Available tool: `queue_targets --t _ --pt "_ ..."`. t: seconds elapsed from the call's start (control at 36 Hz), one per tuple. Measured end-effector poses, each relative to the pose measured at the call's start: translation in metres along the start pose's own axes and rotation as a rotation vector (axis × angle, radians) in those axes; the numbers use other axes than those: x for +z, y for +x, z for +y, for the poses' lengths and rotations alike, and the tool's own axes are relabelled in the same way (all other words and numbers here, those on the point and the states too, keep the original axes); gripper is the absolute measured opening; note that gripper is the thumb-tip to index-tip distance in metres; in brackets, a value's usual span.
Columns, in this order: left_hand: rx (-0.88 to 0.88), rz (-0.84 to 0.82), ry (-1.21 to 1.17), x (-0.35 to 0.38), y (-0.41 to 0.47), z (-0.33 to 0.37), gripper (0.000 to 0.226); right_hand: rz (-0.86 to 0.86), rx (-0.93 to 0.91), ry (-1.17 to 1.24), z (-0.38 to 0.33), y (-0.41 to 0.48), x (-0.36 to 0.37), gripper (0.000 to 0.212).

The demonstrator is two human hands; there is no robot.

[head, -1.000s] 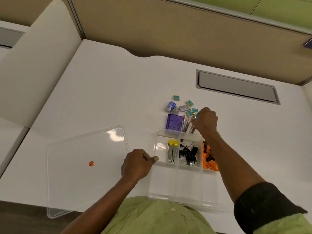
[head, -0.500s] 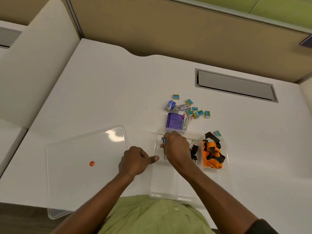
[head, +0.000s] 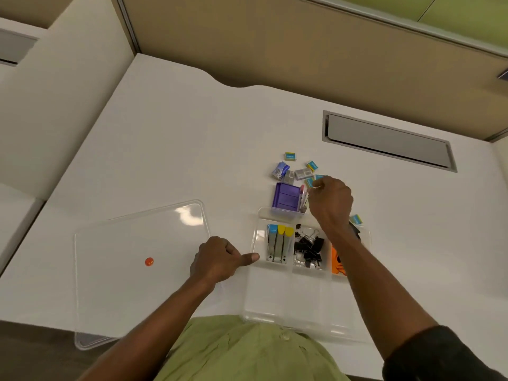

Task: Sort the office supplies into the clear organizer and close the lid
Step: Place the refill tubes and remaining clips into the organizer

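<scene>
The clear organizer [head: 286,301] lies open on the white desk in front of me. Its back compartments hold three staple removers [head: 279,243] with blue and yellow caps, black binder clips [head: 308,247] and an orange-and-black lanyard [head: 336,261]. My left hand [head: 220,259] rests curled against the organizer's left wall, thumb touching it. My right hand [head: 328,200] reaches past the organizer's far edge to the loose pile, fingers pinched beside a purple box [head: 287,198]; what they hold is hidden. Small staple boxes [head: 290,156] lie scattered beyond.
The clear lid [head: 132,270] lies flat to the left with an orange dot [head: 149,261] on it, its near corner overhanging the desk edge. A grey cable hatch [head: 387,141] is set into the desk at the back right. A partition wall stands behind.
My right hand went from the pile to the organizer's left back compartment, left a blue-capped staple remover there, and has returned to the pile. My left hand stayed put.
</scene>
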State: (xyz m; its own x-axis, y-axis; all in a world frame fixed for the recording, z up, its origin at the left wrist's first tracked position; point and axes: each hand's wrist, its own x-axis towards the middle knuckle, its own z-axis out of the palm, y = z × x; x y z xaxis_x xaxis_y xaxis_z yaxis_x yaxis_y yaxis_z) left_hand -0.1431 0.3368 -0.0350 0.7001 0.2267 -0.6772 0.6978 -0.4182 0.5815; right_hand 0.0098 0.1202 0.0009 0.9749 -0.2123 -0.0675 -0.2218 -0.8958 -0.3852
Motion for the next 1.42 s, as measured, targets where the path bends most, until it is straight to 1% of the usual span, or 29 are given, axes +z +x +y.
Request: queue_targets --t 0.08,0.11,0.19,0.25,0.36,0.44,0.64,0.75,0.86,0.92,0.97,1.03,1.08,1.14,1.22,1.28,1.36,1.42 --pt "0.007 0.002 0.018 0.0 0.001 0.0 0.066 -0.184 0.193 -0.034 0.006 0.032 0.008 0.049" --pt "0.006 0.004 0.025 0.0 0.001 0.0 0.064 -0.232 0.236 -0.044 0.007 0.037 0.011 0.055" --pt "0.001 0.01 0.042 0.0 0.002 0.001 0.059 -0.295 0.295 0.017 0.011 0.047 0.026 0.053" --pt "-0.002 0.007 0.045 0.001 0.002 0.001 0.06 -0.282 0.306 0.021 0.014 0.052 0.035 0.053" --pt "-0.014 0.01 0.047 0.001 0.004 0.001 0.061 -0.274 0.361 0.051 0.01 0.054 0.04 0.061" --pt "-0.012 0.006 0.045 0.002 0.005 -0.001 0.06 -0.258 0.359 0.076 0.004 0.051 0.037 0.058" --pt "0.007 0.0 0.079 0.0 0.006 0.0 0.066 -0.207 0.411 0.152 0.011 0.047 0.038 0.051" --pt "0.005 0.003 0.066 0.0 0.006 -0.001 0.063 -0.104 0.34 0.096 0.01 0.04 0.025 0.06" --pt "0.004 -0.008 0.044 0.0 0.007 -0.003 0.063 0.036 0.214 0.212 0.004 0.029 -0.003 0.048" --pt "0.007 -0.016 0.034 -0.001 0.006 -0.003 0.064 0.061 0.147 0.277 -0.004 0.022 -0.022 0.044" --pt "0.012 -0.024 0.027 -0.001 0.006 -0.002 0.066 0.027 0.055 0.335 -0.015 0.008 -0.039 0.04" --pt "0.002 -0.027 0.011 -0.001 0.007 -0.002 0.063 -0.057 -0.029 0.372 -0.026 -0.013 -0.047 0.031" --pt "-0.014 -0.028 -0.006 -0.002 0.007 -0.002 0.06 -0.144 -0.079 0.351 -0.033 -0.036 -0.038 0.025" --pt "-0.022 -0.024 -0.017 -0.003 0.007 -0.001 0.061 -0.201 -0.098 0.287 -0.036 -0.057 -0.018 0.028" --pt "-0.018 -0.016 -0.024 -0.003 0.005 -0.002 0.063 -0.237 -0.131 0.132 -0.04 -0.084 0.012 0.038" --pt "-0.016 -0.006 -0.02 -0.003 0.003 -0.001 0.062 -0.228 -0.193 0.052 -0.039 -0.097 0.029 0.042" --pt "-0.01 0.009 -0.018 -0.002 0.001 -0.001 0.06 -0.187 -0.306 -0.068 -0.033 -0.105 0.049 0.034" --pt "-0.001 0.013 -0.009 -0.001 0.001 0.0 0.057 -0.204 -0.351 -0.149 -0.032 -0.106 0.053 0.026"
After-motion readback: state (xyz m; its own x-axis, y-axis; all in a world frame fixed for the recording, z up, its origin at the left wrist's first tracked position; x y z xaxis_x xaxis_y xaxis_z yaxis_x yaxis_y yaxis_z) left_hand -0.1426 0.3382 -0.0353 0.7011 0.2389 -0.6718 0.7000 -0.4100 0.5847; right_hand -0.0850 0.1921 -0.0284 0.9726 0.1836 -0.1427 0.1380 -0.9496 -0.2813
